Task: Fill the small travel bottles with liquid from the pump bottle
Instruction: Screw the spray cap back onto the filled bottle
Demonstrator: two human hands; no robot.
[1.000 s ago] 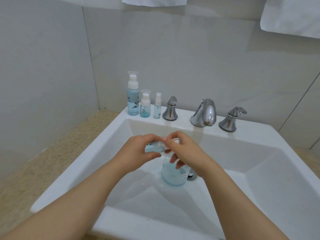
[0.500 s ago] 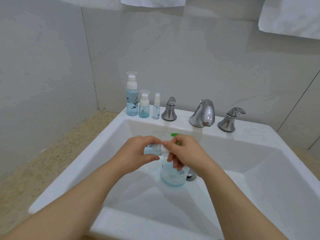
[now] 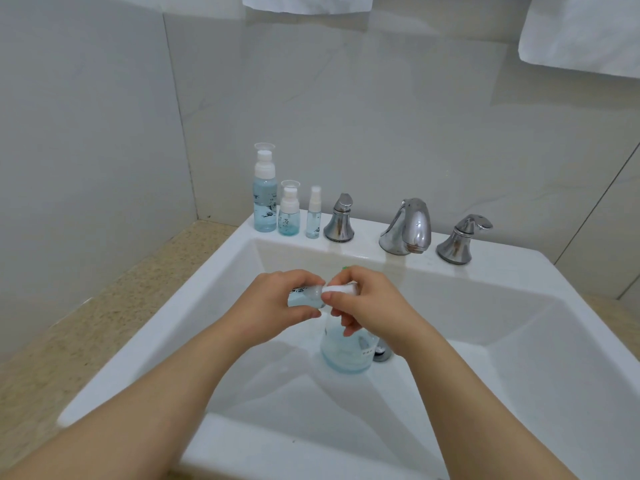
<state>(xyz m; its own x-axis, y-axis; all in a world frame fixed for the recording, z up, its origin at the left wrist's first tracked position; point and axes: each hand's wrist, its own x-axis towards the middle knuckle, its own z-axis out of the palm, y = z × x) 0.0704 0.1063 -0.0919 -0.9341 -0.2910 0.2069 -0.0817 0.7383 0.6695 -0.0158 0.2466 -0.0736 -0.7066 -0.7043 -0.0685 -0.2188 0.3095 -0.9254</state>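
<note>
My left hand (image 3: pixel 280 301) grips a small travel bottle (image 3: pixel 303 296) of pale blue liquid, lying sideways over the basin. My right hand (image 3: pixel 367 303) pinches its white cap (image 3: pixel 341 289) at the bottle's right end. Below my hands the large clear pump bottle (image 3: pixel 346 351) with blue liquid stands in the sink; a sliver of its green pump top (image 3: pixel 345 268) peeks out behind my right hand. Three filled travel bottles stand capped on the sink's back ledge: a tall one (image 3: pixel 265 195), a medium one (image 3: pixel 289 213) and a thin spray one (image 3: pixel 313 216).
The white square sink (image 3: pixel 519 341) has a chrome drain (image 3: pixel 381 353) beside the pump bottle. A chrome faucet (image 3: pixel 408 228) with a left handle (image 3: pixel 340 220) and a right handle (image 3: pixel 460 240) lines the ledge. A beige stone counter (image 3: pixel 69 341) lies left. White towels (image 3: pixel 581 32) hang above.
The view shifted slightly. My right hand's fingers have turned around the white cap, which shows more now; the small bottle stays in my left hand.
</note>
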